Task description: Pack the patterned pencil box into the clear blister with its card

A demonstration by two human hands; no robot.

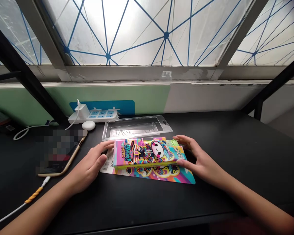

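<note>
Pencil box (pixel 143 155): light, stiff, glossy-looking; best taken by its short ends; lies on a printed card (pixel 166 176) on the table (pixel 235 156).
Left fingers (pixel 107 144): spread, touching its left end.
Right fingers (pixel 183 141): spread around its right end; grip unclear.

Bubble lettering close to "Shiii", running sideways across the left end of the cartoon-printed box (pixel 139 153), above a smaller word too stylised to read for certain. Along the box's right end, capitals close to "STORI", their first letter unclear, with the remaining artwork lettering too busy and too small to make out. On the white barcode label (pixel 106 164) at the left end of the printed card (pixel 161 174), the sideways word "BOX" beside black barcode bars, any finer print there too small to read.
</note>
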